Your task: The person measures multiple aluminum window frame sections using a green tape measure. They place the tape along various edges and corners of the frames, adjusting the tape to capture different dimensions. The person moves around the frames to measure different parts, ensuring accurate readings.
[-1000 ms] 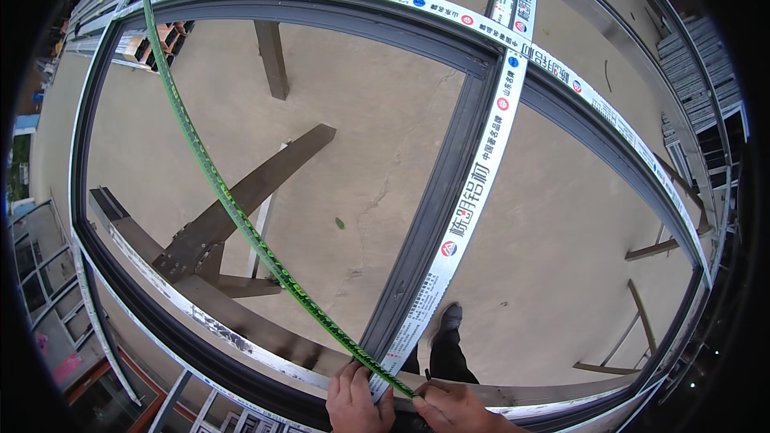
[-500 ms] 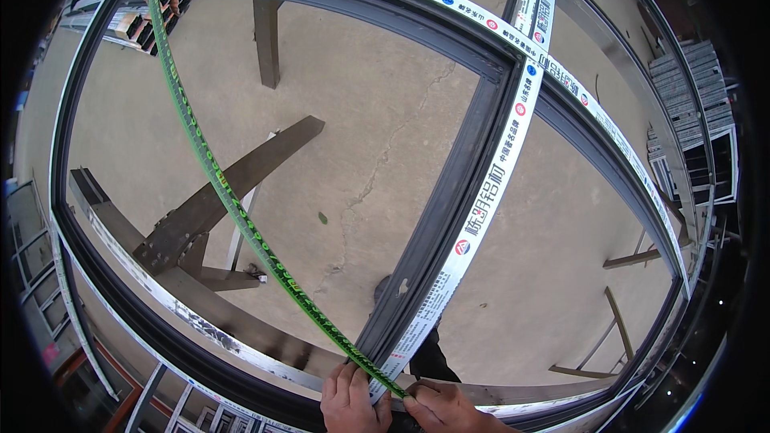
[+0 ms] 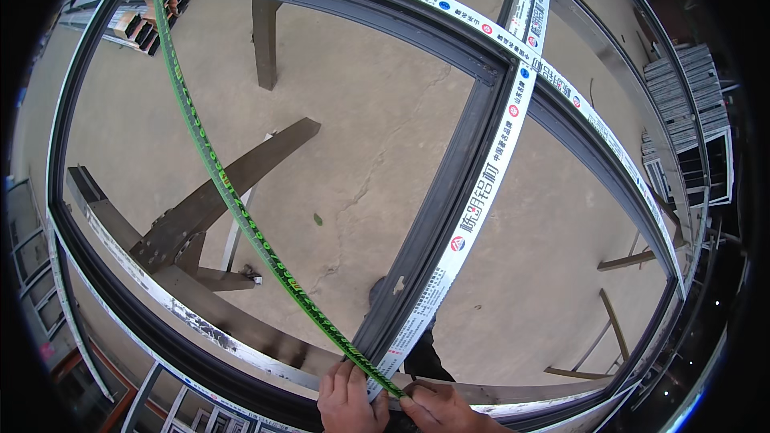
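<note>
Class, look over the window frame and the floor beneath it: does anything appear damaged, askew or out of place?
A thin crack runs across the concrete floor under the frame, with a small leaf beside it. The green tape lies diagonal because both hands pin its end.

Both hands low at the bottom edge of the view, side by side, close together. Left hand (image 3: 346,401): back of hand up, fingers (image 3: 343,375) held together and pointing away from the body, curled slightly at the tips, pressing down. Right hand (image 3: 439,407): just right of the left, knuckles up, thumb and forefinger drawn together in a pinch toward the left hand. Forearms cut off by the lower edge; wrists barely showing.
</note>
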A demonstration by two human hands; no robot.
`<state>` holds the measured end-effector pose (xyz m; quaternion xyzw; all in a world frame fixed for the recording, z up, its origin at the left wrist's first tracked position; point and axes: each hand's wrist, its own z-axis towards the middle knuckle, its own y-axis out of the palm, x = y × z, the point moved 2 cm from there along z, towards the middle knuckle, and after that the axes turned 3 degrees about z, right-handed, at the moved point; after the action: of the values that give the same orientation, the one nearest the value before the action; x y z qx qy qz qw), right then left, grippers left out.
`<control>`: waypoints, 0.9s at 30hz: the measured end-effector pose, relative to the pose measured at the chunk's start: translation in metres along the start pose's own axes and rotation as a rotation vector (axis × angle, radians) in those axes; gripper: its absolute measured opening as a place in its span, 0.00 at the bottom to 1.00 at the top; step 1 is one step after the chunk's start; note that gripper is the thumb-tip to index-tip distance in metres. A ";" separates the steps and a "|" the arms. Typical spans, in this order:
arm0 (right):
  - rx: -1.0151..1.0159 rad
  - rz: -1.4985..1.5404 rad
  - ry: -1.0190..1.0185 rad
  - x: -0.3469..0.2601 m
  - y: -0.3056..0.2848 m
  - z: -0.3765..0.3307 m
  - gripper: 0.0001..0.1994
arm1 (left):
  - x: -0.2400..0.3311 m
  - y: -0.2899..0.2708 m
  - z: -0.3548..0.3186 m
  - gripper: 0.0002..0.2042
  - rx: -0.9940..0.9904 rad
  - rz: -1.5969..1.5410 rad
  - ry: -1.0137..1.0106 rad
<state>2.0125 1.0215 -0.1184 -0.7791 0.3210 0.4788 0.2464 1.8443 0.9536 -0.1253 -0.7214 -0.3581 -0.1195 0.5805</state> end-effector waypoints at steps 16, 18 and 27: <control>0.066 -0.138 0.190 0.016 0.013 -0.049 0.12 | 0.002 -0.005 0.004 0.26 0.022 0.006 0.015; 0.056 -0.148 0.228 0.013 0.011 -0.051 0.12 | 0.004 -0.006 0.003 0.25 0.028 0.016 -0.018; 0.078 0.011 0.292 -0.016 0.010 -0.079 0.14 | 0.008 -0.005 0.000 0.22 0.120 -0.008 0.008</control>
<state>2.0467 0.9640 -0.0716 -0.8284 0.3763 0.3489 0.2247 1.8462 0.9571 -0.1169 -0.6834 -0.3653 -0.1029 0.6236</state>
